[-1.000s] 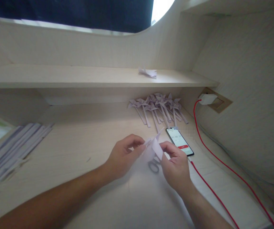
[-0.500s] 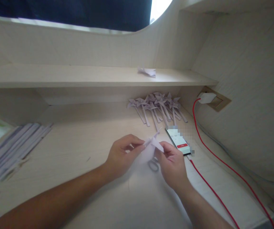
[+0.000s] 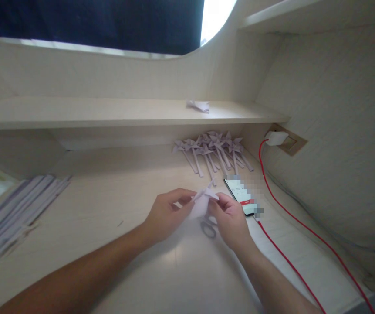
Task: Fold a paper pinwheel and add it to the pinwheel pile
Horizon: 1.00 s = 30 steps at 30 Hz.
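Between both hands, above the desk, is a folded white piece of paper (image 3: 199,208) with pointed flaps like a paper pinwheel. My left hand (image 3: 169,213) pinches its left edge between thumb and fingers. On the other side, my right hand (image 3: 231,220) pinches a flap near the top right. A pair of scissors (image 3: 208,230) lies on the desk just below the paper; a handle loop shows and the rest is hidden. Several finished paper pinwheels (image 3: 218,146) on paper sticks lie in a pile at the back of the desk.
Right of the pile lies a lit phone (image 3: 239,194), with a red cable (image 3: 283,257) running to a white charger (image 3: 276,138) in the wall socket. Rolled or folded paper strips (image 3: 20,213) lie at the left. Another folded paper (image 3: 198,106) sits on the shelf (image 3: 109,109).
The view has tilted up slightly, so the surroundings sit a little lower. Both hands still pinch the paper, and its right flap has shifted slightly under my right fingers.
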{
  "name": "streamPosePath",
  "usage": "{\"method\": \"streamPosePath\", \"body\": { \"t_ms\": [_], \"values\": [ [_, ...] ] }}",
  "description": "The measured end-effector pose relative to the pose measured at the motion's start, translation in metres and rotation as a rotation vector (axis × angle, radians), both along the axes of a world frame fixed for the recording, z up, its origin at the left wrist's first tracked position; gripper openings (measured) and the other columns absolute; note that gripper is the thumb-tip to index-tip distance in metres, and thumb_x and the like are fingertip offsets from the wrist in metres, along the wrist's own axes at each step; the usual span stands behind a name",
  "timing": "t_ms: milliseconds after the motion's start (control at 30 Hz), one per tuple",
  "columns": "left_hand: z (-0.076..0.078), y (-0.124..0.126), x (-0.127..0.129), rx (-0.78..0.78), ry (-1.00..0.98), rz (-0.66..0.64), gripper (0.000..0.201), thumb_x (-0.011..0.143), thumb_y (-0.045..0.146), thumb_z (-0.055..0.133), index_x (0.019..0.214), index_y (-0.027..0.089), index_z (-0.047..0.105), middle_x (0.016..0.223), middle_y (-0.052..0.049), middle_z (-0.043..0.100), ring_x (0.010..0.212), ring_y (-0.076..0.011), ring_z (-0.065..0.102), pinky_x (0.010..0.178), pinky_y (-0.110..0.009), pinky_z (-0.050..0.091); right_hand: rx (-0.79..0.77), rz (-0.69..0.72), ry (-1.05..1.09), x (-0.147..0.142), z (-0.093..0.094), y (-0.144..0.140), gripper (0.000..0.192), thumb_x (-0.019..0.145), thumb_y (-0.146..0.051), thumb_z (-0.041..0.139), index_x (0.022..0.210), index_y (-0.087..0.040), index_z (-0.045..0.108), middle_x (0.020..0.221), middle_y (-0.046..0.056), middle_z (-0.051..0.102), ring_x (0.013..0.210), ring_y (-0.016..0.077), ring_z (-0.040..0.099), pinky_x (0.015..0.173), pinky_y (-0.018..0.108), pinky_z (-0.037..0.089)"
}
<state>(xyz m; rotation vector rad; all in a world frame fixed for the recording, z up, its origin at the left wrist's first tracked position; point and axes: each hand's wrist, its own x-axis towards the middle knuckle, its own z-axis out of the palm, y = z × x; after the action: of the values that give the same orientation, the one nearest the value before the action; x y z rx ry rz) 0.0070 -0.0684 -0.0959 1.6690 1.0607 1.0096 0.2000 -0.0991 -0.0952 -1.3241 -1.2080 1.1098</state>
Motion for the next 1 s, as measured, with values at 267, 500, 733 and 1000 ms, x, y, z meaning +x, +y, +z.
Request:
{"method": "streamPosePath", "body": {
  "t_ms": [267,500,733,1000],
  "values": [
    [0.009,0.013,0.000,-0.182,-0.201,0.017,0.025,0.091,0.035,0.074,0.103,0.013,0.076,0.082,-0.008,0.081,0.068,-0.0198,0.075,0.070,-0.031,0.061,0.031,-0.010,-0.093,0.011,0.009,0.000,0.038,0.090,-0.055,0.075,0.084,-0.018,0.073,0.073,0.000,0.067,0.068,0.0157,0.057,0.064,0.028,0.043],
    [-0.004,0.013,0.009,-0.244,-0.321,0.183,0.027,0.093,0.039,0.070,0.104,0.014,0.069,0.092,-0.010,0.083,0.081,-0.0232,0.079,0.076,-0.033,0.061,-0.074,0.259,-0.341,-0.028,-0.010,-0.018,0.024,0.093,-0.040,0.072,0.085,-0.020,0.082,0.072,0.001,0.072,0.067,0.0170,0.061,0.059,0.027,0.039],
    [-0.006,0.013,0.009,-0.199,-0.385,0.278,0.029,0.094,0.038,0.069,0.112,0.015,0.066,0.100,-0.011,0.083,0.087,-0.0235,0.080,0.084,-0.036,0.062,-0.049,0.221,-0.539,-0.045,-0.016,-0.021,0.020,0.095,-0.028,0.069,0.077,-0.020,0.072,0.064,-0.002,0.066,0.061,0.0152,0.056,0.059,0.027,0.033],
    [-0.031,0.024,-0.002,-0.095,-0.228,0.189,0.044,0.086,0.049,0.076,0.115,0.018,0.066,0.097,-0.009,0.083,0.093,-0.0258,0.079,0.085,-0.037,0.061,-0.052,0.206,-0.763,-0.014,-0.007,-0.017,0.033,0.105,-0.040,0.054,0.085,-0.022,0.073,0.074,0.002,0.075,0.068,0.0189,0.066,0.062,0.028,0.034]
  ]
}}
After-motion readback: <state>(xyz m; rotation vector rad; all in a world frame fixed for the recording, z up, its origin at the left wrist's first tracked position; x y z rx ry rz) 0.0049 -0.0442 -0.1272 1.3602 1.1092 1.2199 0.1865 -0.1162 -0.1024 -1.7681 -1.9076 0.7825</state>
